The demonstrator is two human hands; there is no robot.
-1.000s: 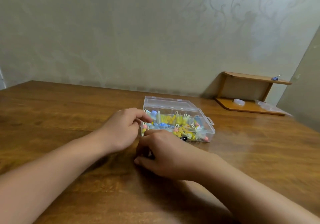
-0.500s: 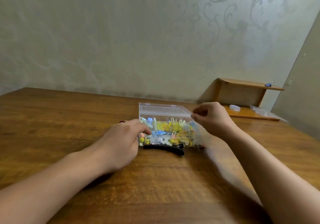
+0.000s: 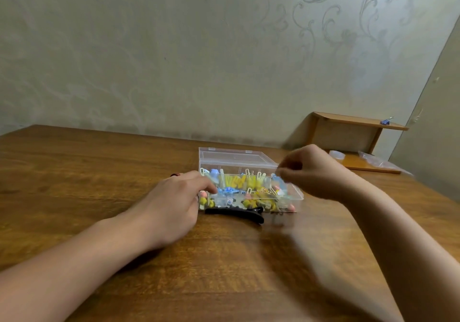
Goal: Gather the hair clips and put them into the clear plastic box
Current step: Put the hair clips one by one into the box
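Centre frame: clear plastic box (image 3: 251, 194) on counter (image 3: 99, 172); black hair clip (image 3: 235, 214) before it. Left hand (image 3: 174, 204) grips box's left end; right hand (image 3: 313, 172) curled over it, hold unclear. Wooden shelf (image 3: 358, 122) at right.

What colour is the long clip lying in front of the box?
Black long clip, clearest in the head view.

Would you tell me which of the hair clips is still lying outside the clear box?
The long black clip, lying flat on the table against the box's near side; the small yellow, blue and pink clips are all inside.
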